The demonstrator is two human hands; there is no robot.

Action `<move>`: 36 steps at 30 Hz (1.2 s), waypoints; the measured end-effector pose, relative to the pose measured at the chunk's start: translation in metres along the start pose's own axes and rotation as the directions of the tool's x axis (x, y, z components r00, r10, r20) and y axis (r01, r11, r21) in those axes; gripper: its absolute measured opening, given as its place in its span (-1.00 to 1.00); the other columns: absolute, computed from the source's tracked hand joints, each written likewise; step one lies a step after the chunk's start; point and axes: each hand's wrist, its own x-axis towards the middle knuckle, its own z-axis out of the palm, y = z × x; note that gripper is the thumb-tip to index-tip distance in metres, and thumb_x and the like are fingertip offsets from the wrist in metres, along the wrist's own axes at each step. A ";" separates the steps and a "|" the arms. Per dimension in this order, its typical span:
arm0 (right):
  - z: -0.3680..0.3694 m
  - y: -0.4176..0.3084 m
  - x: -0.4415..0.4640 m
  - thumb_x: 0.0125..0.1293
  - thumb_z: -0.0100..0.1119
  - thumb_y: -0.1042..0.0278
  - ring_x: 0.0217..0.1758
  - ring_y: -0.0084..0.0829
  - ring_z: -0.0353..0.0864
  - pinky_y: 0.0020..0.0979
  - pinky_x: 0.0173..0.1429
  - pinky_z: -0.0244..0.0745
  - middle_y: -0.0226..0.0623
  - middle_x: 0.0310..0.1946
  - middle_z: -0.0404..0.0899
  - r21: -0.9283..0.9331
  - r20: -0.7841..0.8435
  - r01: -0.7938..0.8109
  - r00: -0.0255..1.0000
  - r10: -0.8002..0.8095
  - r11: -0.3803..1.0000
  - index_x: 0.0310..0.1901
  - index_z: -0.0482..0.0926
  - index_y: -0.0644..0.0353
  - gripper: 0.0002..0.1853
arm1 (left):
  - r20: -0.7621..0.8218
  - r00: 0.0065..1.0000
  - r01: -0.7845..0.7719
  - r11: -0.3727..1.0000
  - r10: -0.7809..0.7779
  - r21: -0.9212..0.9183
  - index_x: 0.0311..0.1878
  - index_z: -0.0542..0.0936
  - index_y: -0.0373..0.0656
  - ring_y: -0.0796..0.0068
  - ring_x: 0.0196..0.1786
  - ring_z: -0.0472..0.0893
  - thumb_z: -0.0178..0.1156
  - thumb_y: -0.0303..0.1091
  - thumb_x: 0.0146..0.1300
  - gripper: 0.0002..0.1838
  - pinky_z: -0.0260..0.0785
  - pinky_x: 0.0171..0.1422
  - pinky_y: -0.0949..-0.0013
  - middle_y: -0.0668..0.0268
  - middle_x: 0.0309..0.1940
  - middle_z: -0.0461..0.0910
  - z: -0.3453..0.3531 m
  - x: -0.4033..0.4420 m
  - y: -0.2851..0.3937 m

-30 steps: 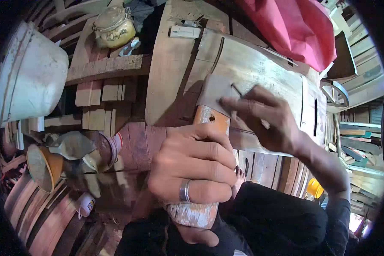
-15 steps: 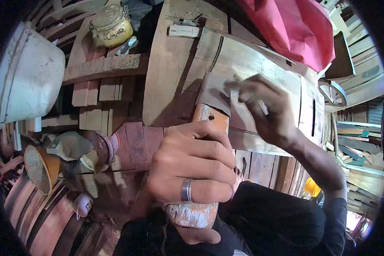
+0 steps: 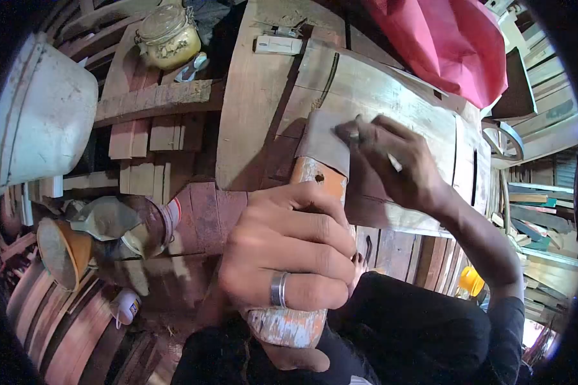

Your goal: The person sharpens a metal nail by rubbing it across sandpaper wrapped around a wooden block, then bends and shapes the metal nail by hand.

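My left hand (image 3: 286, 247), wearing a ring, is wrapped around a worn wooden handle (image 3: 289, 326) with flaking orange and white paint. The handle has a dark hole near its far end. Beyond that, a flat grey-brown blade-like piece (image 3: 324, 136) extends over the wooden boards (image 3: 398, 80). My right hand (image 3: 401, 157) is closed in a pinch beside this piece's right edge, fingertips close to its surface. A small pale end shows by the fingers; what they hold is too small to make out.
A pink cloth or bag (image 3: 446, 48) lies at the upper right. On the left are a lidded glass jar (image 3: 168, 40), a white bucket (image 3: 48, 112), an orange funnel-like container (image 3: 63, 253) and a white cup (image 3: 126, 305). A small whitish block (image 3: 277, 45) rests on a board.
My right hand has shifted slightly, its fingertips staying beside the flat piece. My left hand keeps its hold on the handle, almost unmoved.
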 end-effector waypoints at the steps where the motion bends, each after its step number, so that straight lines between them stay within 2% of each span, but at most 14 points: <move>1: 0.001 -0.001 0.000 0.43 0.21 0.69 -0.19 -0.09 0.66 -0.16 -0.14 0.60 -0.01 -0.09 0.71 -0.001 0.000 0.004 1.000 -0.004 1.000 0.33 0.62 0.31 -0.56 | 0.023 1.000 0.008 1.000 -0.009 0.005 -0.20 0.70 -0.17 0.24 -0.33 0.74 0.42 0.30 0.34 -0.41 0.58 -0.07 0.09 0.26 -0.38 0.74 -0.002 0.002 0.001; 5: -0.004 -0.036 -0.001 0.41 0.19 0.77 -0.15 -0.11 0.70 -0.17 -0.12 0.60 -0.02 -0.10 0.72 0.081 0.032 -0.043 0.999 0.040 0.996 0.28 0.63 0.33 -0.57 | 0.009 1.000 0.025 1.000 -0.025 0.006 -0.24 0.70 -0.16 0.24 -0.33 0.74 0.43 0.30 0.31 -0.40 0.57 -0.06 0.09 0.26 -0.40 0.74 -0.001 0.001 0.002; 7: -0.003 -0.027 0.000 0.37 0.34 0.58 -0.24 -0.01 0.66 -0.11 -0.15 0.63 -0.04 -0.20 0.59 0.087 -0.003 -0.002 1.000 0.002 0.996 0.28 0.66 0.17 -0.56 | 0.015 1.000 0.021 1.000 -0.021 0.008 -0.23 0.70 -0.16 0.24 -0.33 0.74 0.44 0.29 0.31 -0.41 0.57 -0.05 0.09 0.27 -0.40 0.74 -0.001 0.001 0.002; 9: 0.002 -0.006 0.003 0.37 0.33 0.57 -0.27 -0.05 0.61 -0.08 -0.18 0.60 -0.11 -0.25 0.53 0.007 -0.013 -0.092 0.996 0.092 0.996 0.26 0.66 0.21 -0.58 | 0.011 1.000 0.013 1.000 -0.013 0.016 -0.23 0.71 -0.16 0.24 -0.33 0.74 0.45 0.29 0.30 -0.42 0.57 -0.05 0.10 0.27 -0.40 0.75 0.000 0.001 0.001; 10: 0.001 -0.006 0.002 0.39 0.22 0.74 -0.23 -0.12 0.67 -0.19 -0.16 0.58 -0.05 -0.23 0.63 -0.054 0.017 -0.154 0.988 0.155 0.987 0.27 0.63 0.38 -0.58 | 0.009 1.000 0.009 1.000 -0.009 0.019 -0.23 0.71 -0.16 0.24 -0.33 0.74 0.44 0.29 0.30 -0.41 0.56 -0.06 0.10 0.27 -0.41 0.75 0.000 0.000 0.001; 15: -0.005 -0.033 0.005 0.43 0.23 0.67 -0.32 -0.17 0.61 -0.25 -0.23 0.53 -0.04 -0.24 0.63 -0.084 0.030 0.013 0.999 -0.010 0.996 0.26 0.66 0.32 -0.62 | -0.005 1.000 0.020 1.000 -0.020 0.013 -0.23 0.71 -0.15 0.24 -0.33 0.75 0.44 0.30 0.31 -0.41 0.55 -0.07 0.11 0.28 -0.41 0.75 0.000 -0.001 0.001; 18: 0.002 -0.007 0.005 0.36 0.28 0.72 -0.41 -0.24 0.52 -0.22 -0.34 0.44 -0.09 -0.32 0.58 -0.013 -0.055 -0.162 0.985 0.161 0.987 0.28 0.66 0.38 -0.55 | -0.026 1.000 0.004 1.000 -0.004 0.016 -0.23 0.71 -0.15 0.25 -0.32 0.75 0.43 0.32 0.32 -0.40 0.54 -0.08 0.12 0.29 -0.40 0.75 0.000 0.000 0.000; 21: -0.005 -0.041 0.007 0.39 0.26 0.69 -0.41 -0.22 0.53 -0.23 -0.32 0.46 -0.07 -0.30 0.60 0.002 -0.006 0.038 0.999 -0.038 0.999 0.27 0.68 0.32 -0.58 | 0.064 0.998 0.010 1.000 -0.011 0.028 -0.24 0.71 -0.13 0.27 -0.32 0.75 0.42 0.33 0.33 -0.40 0.54 -0.08 0.13 0.29 -0.40 0.76 -0.006 0.001 0.001; 22: -0.012 -0.050 0.007 0.34 0.32 0.61 -0.28 -0.06 0.65 -0.14 -0.18 0.62 -0.09 -0.27 0.60 0.036 0.055 -0.009 0.998 0.007 0.999 0.29 0.67 0.24 -0.54 | 0.040 0.999 0.022 1.000 -0.023 0.022 -0.25 0.71 -0.13 0.27 -0.32 0.75 0.41 0.34 0.33 -0.39 0.54 -0.07 0.13 0.29 -0.40 0.76 -0.005 0.001 0.001; 26: 0.002 -0.008 0.003 0.35 0.36 0.55 -0.23 -0.09 0.66 -0.16 -0.17 0.60 -0.13 -0.28 0.59 -0.003 -0.014 -0.184 0.983 0.183 0.983 0.32 0.67 0.22 -0.52 | 0.101 0.994 0.043 0.998 -0.046 0.037 -0.26 0.71 -0.12 0.28 -0.31 0.75 0.40 0.35 0.34 -0.39 0.53 -0.05 0.14 0.30 -0.38 0.77 -0.010 0.005 0.004; 30: -0.007 -0.046 0.006 0.40 0.24 0.72 -0.29 -0.20 0.58 -0.19 -0.21 0.50 -0.10 -0.29 0.61 0.085 0.026 -0.016 1.000 0.014 0.996 0.28 0.69 0.28 -0.56 | 0.091 0.996 -0.014 0.999 0.011 0.033 -0.24 0.71 -0.12 0.29 -0.31 0.76 0.39 0.36 0.34 -0.39 0.53 -0.05 0.14 0.30 -0.36 0.78 -0.009 0.003 -0.001; 34: -0.002 -0.006 0.005 0.39 0.24 0.73 -0.28 -0.18 0.59 -0.20 -0.19 0.51 -0.09 -0.25 0.64 0.031 -0.004 -0.135 0.991 0.136 0.990 0.28 0.70 0.26 -0.56 | 0.081 0.996 0.023 0.999 -0.026 0.037 -0.22 0.70 -0.12 0.28 -0.30 0.76 0.40 0.37 0.33 -0.38 0.53 -0.06 0.14 0.30 -0.36 0.78 -0.006 0.003 0.003; 35: 0.000 -0.002 0.005 0.37 0.26 0.60 -0.19 -0.02 0.69 -0.13 -0.09 0.62 -0.04 -0.20 0.66 0.027 -0.030 -0.213 0.976 0.213 0.977 0.24 0.70 0.23 -0.60 | 0.055 0.997 0.042 0.998 -0.045 0.045 -0.21 0.70 -0.12 0.28 -0.30 0.76 0.40 0.37 0.33 -0.37 0.53 -0.06 0.14 0.30 -0.36 0.77 -0.005 0.002 0.004; 36: 0.000 -0.006 0.005 0.39 0.25 0.66 -0.24 -0.12 0.64 -0.19 -0.15 0.57 -0.06 -0.23 0.64 0.036 -0.024 -0.139 0.990 0.140 0.990 0.26 0.70 0.25 -0.58 | 0.050 0.998 0.043 0.998 -0.046 0.051 -0.21 0.70 -0.12 0.28 -0.30 0.76 0.40 0.37 0.33 -0.37 0.53 -0.06 0.14 0.30 -0.36 0.77 -0.005 0.002 0.005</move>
